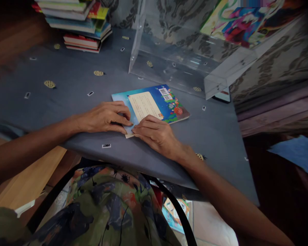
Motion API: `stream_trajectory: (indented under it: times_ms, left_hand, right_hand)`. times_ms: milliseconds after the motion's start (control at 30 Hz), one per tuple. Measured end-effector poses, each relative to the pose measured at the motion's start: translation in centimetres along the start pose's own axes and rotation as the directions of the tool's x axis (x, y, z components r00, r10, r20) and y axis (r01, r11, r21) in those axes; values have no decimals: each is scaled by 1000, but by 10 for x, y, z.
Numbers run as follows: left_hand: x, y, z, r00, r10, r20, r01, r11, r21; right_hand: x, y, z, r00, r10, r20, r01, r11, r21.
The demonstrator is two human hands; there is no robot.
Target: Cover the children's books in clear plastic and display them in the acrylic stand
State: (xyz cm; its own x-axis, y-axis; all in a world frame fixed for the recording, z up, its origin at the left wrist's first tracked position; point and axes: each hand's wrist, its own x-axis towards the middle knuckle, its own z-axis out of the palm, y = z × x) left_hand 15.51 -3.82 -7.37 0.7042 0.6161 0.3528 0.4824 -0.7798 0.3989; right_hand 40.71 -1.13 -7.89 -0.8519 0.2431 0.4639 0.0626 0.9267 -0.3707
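Touched the blue book (pixel 151 106) at its near corner, flat on the table (pixel 74 78), with left hand (pixel 109 118) and right hand (pixel 157 135) — pinching or just resting, impossible to tell — and probably risked creasing it through uneven pressure.

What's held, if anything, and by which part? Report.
The left hand and right hand touch the blue book at its near corner; pinching or only pressing, I cannot tell.

Grey cloth-covered table (pixel 74 73): blue book (pixel 147 102) near front edge; book stack (pixel 77 22), clear box (pixel 179 65) behind; phone (pixel 225 98) at box's corner.
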Motion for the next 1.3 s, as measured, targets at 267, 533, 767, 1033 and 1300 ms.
stream_trajectory:
  times_ms: [267, 533, 767, 1033, 1300]
  left_hand:
    - [-2, 0, 1, 1000, 23, -13, -22, 1000, 13]
    - [-3, 2, 0, 1000, -2, 2, 2, 1000, 4]
    - [-6, 5, 1, 999, 39, -14, -38, 997, 63]
    - [-15, 30, -1, 998, 37, 47, -50, 948, 316]
    - [-32, 60, 10, 997, 67, 30, -73, 924, 376]
  right_hand:
    - [-2, 0, 2, 999, -44, -20, 42, 997, -68]
    - [-2, -4, 2, 997, -77, 9, 77, 986, -147]
    - [-4, -7, 5, 994, -106, 1, 103, 966, -238]
    - [-11, -15, 8, 996, -89, -18, 79, 947, -312]
    - [-22, -33, 12, 998, -55, -11, 49, 957, -286]
